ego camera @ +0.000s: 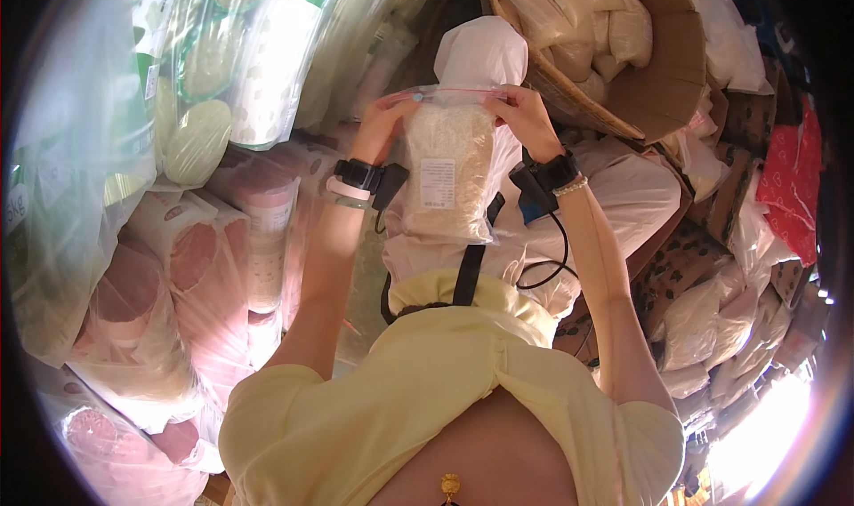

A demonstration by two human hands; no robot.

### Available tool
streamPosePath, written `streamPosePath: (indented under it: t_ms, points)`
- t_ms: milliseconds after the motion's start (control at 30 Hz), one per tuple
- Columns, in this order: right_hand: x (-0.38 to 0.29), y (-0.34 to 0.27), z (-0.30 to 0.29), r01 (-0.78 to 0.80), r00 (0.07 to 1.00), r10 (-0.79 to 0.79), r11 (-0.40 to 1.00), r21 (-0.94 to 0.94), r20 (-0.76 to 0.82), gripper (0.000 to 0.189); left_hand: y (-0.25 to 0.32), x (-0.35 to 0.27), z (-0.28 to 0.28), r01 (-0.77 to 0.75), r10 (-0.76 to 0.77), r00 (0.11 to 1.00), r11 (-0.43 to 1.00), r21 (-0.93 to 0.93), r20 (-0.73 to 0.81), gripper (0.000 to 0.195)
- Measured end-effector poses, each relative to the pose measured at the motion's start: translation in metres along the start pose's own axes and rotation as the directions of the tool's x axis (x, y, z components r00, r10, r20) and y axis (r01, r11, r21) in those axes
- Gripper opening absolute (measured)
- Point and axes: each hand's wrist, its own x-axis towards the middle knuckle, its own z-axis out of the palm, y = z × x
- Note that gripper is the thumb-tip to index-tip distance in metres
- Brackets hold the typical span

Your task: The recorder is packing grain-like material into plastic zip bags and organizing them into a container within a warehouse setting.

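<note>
Between my two hands hangs a clear zip-top plastic bag (pixel 450 166) of pale granular contents, with a white printed label on its front. My left hand (pixel 383 126) pinches the left end of the bag's red zip strip. The right end of that strip is held by my right hand (pixel 524 116). From this angle I cannot tell whether the zip is fully sealed. Just beyond the top of the bag is a rounded white plastic bag or wrapped bundle (pixel 482 49). The bag hides part of my lap behind it.
At the upper right stands a cardboard box (pixel 674 72) with several filled plastic bags (pixel 574 12). Along the left are stacked pink packages (pixel 207 266) in clear wrap and green-and-white packages (pixel 273 59). More filled bags (pixel 694 319) and a red heart-printed bag (pixel 790 186) lie right.
</note>
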Motion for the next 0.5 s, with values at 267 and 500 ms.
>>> streamPosePath:
  t_ms: [267,500]
  points:
    - [0.007,-0.003,-0.002,-0.059,0.998,0.061,0.989,-0.137,0.013,0.018,-0.003,0.0,-0.004,0.047,-0.045,0.999,0.992,-0.118,0.018,0.029]
    - [0.014,-0.003,-0.007,-0.025,0.994,0.045,0.98,-0.199,0.096,0.023,-0.005,0.002,0.001,0.031,-0.031,1.0,0.996,-0.087,0.002,0.024]
